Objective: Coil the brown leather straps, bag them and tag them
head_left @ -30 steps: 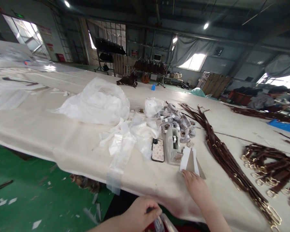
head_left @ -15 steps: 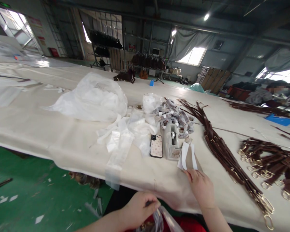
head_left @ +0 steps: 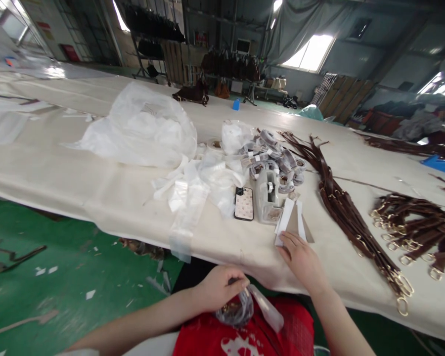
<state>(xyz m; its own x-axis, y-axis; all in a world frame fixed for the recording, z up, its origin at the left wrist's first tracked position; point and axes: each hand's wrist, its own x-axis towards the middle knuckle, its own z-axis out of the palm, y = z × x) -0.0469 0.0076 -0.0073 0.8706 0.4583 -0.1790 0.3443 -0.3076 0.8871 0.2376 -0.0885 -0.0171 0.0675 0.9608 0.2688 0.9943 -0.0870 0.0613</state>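
Observation:
My left hand [head_left: 218,287] is below the table edge, over my lap, closed on a small clear plastic bag [head_left: 241,309] with a coiled strap inside. My right hand [head_left: 302,259] rests on the cloth-covered table [head_left: 96,198], its fingertips on a few white and brown paper strips [head_left: 292,221]. Just beyond the strips stands a clear tape dispenser [head_left: 267,198], with a patterned phone [head_left: 244,203] lying to its left. A heap of bagged coiled straps [head_left: 272,160] lies behind the dispenser.
A long bundle of brown leather straps [head_left: 341,207] with gold buckles runs down the right side, and another strap pile [head_left: 415,230] lies further right. Crumpled clear plastic bags [head_left: 148,133] cover the table's middle left. Green floor [head_left: 59,277] lies left of the table.
My view has tipped downward, showing my lap and red clothing. My left hand with the bag has come further into sight. My right hand stays on the paper strips.

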